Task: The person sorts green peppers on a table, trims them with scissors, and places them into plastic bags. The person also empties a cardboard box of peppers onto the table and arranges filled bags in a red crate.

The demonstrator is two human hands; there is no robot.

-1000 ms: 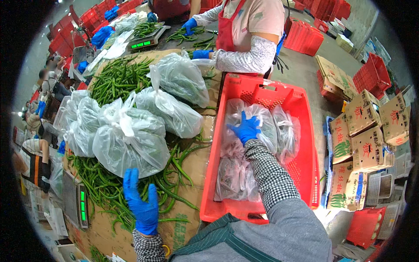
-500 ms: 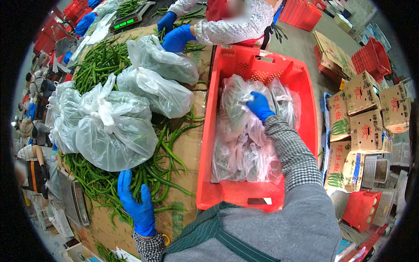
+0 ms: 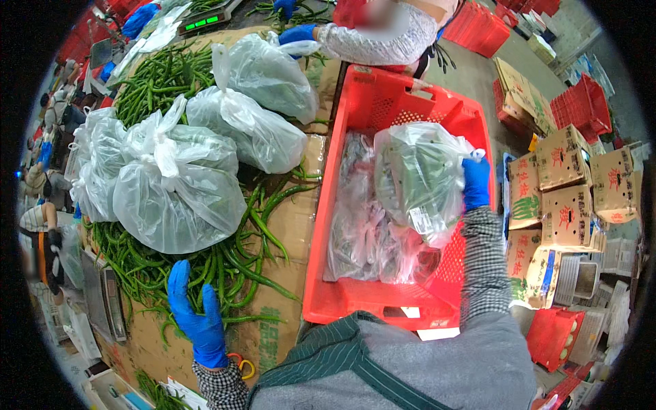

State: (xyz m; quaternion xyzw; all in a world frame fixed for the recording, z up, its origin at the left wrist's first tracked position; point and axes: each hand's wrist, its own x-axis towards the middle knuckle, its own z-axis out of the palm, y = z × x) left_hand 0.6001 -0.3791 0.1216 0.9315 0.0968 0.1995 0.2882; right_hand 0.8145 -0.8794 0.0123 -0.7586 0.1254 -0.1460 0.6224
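Observation:
In a blue glove, my right hand [image 3: 476,183] grips a clear plastic bag [image 3: 420,174] by its knotted top. The bag, filled with something green, is tipped sideways over the red crate [image 3: 316,273]. More filled bags [image 3: 359,236] lie under it in the crate. My left hand [image 3: 199,316], also blue-gloved, is open with its fingers spread and nothing in them, near the edge of the loose green chili peppers [image 3: 236,273]. Just beyond it sits a large knotted bag [image 3: 179,205] of green contents on the pile.
More knotted bags [image 3: 253,130] stand at the far side of the table. Across it are a co-worker's gloved hand [image 3: 298,33] and a scale [image 3: 205,20]. Yellow-handled scissors [image 3: 244,367] lie by my left wrist. Printed cartons [image 3: 566,219] are stacked right of the crate.
My right hand has moved right, lifting and tilting a bag from the others in the crate. The co-worker's hands have shifted away from the far bag. My left hand stays open.

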